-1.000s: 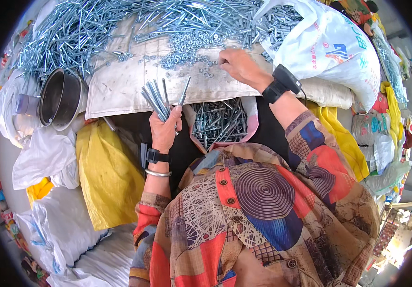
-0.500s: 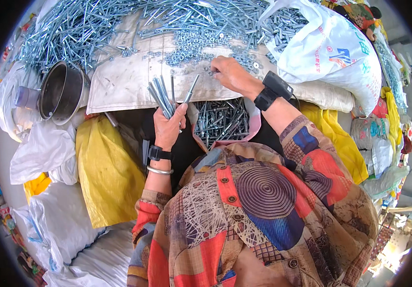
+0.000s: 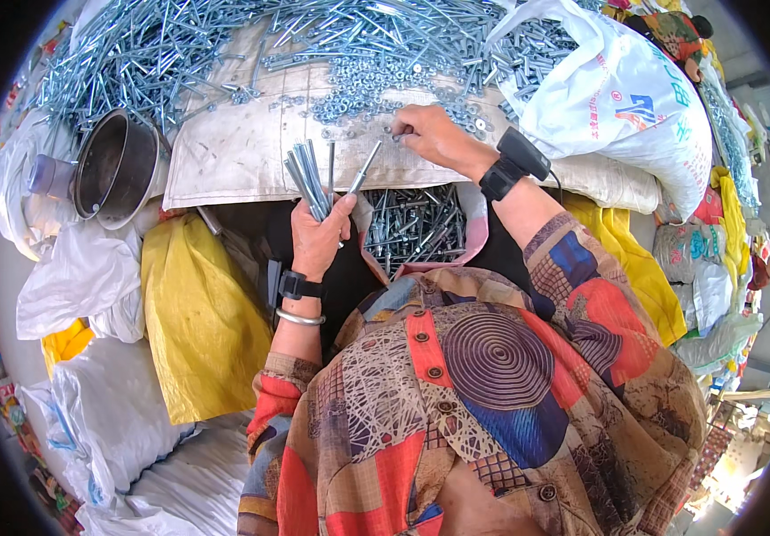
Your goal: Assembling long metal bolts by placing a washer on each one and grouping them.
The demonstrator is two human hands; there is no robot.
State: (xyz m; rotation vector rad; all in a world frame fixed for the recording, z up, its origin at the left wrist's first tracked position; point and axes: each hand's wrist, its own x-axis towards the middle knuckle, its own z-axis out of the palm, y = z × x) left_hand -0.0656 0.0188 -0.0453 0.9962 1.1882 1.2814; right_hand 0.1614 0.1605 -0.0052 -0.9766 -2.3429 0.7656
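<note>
A bundle of long metal bolts point(image 3: 310, 174) stands upright in my left hand point(image 3: 318, 237), whose fingers are closed round their lower ends. One bolt point(image 3: 365, 168) leans apart to the right, with a thicker sleeve toward its lower part. Over the cloth-covered work surface point(image 3: 251, 156), my right hand point(image 3: 434, 138) has thumb and forefinger pinched together at the near edge of the scattered washers and nuts point(image 3: 358, 89). Whatever is between those fingertips is too small to make out. Below and between my hands, an open container point(image 3: 476, 241) holds many sleeved bolts point(image 3: 416, 228).
Long bolts point(image 3: 153, 62) are heaped at the far left, and short metal sleeves point(image 3: 528, 58) at the far right. A dark metal pot point(image 3: 117, 170) lies tilted at the left. A full white plastic bag point(image 3: 635, 116) stands right; a yellow sack point(image 3: 193, 322) hangs left of my legs.
My left hand and its bolts have shifted slightly to the right, and the separate bolt tilts a little further right. My right hand stays at almost the same spot, its fingertips pinched.
</note>
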